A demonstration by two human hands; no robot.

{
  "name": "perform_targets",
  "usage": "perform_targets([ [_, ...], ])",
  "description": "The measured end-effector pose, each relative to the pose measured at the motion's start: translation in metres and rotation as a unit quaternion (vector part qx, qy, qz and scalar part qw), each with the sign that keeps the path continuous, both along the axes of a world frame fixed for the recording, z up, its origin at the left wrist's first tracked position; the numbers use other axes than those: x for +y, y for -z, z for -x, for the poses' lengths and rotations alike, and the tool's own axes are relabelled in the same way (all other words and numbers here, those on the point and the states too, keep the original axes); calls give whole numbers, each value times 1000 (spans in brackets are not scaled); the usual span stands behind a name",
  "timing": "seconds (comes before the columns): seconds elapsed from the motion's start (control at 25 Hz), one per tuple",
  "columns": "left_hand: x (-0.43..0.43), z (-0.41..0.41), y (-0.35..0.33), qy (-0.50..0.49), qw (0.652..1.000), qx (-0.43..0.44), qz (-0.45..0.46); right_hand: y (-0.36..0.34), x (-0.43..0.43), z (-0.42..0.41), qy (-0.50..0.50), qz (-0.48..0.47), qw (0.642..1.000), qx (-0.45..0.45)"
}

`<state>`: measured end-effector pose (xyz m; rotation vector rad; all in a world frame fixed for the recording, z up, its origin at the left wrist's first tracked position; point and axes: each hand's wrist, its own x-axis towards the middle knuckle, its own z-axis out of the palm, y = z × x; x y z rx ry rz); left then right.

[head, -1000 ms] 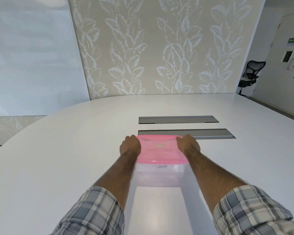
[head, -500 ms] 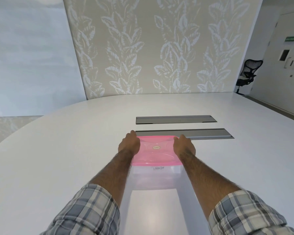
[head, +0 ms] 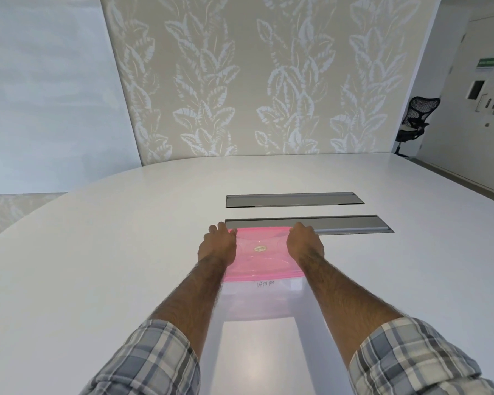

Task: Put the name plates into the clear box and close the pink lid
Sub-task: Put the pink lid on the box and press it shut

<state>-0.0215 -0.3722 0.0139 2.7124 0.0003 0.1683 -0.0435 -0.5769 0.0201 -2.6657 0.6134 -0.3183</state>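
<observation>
The clear box (head: pixel 264 300) stands on the white table (head: pixel 97 280) straight ahead of me, with the pink lid (head: pixel 261 260) lying flat on top of it. My left hand (head: pixel 217 246) rests on the lid's far left corner, fingers reaching over the far edge. At the far right corner my right hand (head: pixel 304 243) presses down the same way. A handwritten word (head: pixel 264 283) shows at the box's near wall just under the lid. What lies inside the box is blurred.
Two long grey cable flaps (head: pixel 294 200) (head: pixel 351 223) are set into the table just beyond the box. A black office chair (head: pixel 415 121) stands by the door at the far right. Leaf-patterned wall behind the table.
Both hands have slid from the lid's sides toward its far corners, and their fingers now stretch over the far edge. The box has stayed in place.
</observation>
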Motion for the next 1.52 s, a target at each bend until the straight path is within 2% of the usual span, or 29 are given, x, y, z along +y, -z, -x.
perform_targets([
  [0.48, 1, -12, -1, 1, 999, 3, -46, 1, -11, -48, -33, -42, 999, -2],
  [0.64, 1, -15, 2, 29, 995, 43, -83, 1, -15, -56, -26, -58, 998, 18],
  [0.72, 2, -16, 1, 22, 996, 61, -58, 1, -17, -56, -21, -67, 997, 25],
  [0.96, 1, -21, 0, 138, 981, 19, -133, 0, -18, -51, -42, -92, 994, 47],
  [1.24, -3, -22, 4, 143, 977, 23, -159, 1, -20, -50, -5, -115, 992, 48],
  [1.32, -4, -22, 3, 138, 979, 22, -148, -2, -15, -49, 0, -78, 996, 46],
  [1.52, -4, -21, -1, 131, 982, 19, -132, -1, -7, -48, -59, 113, 991, 28],
])
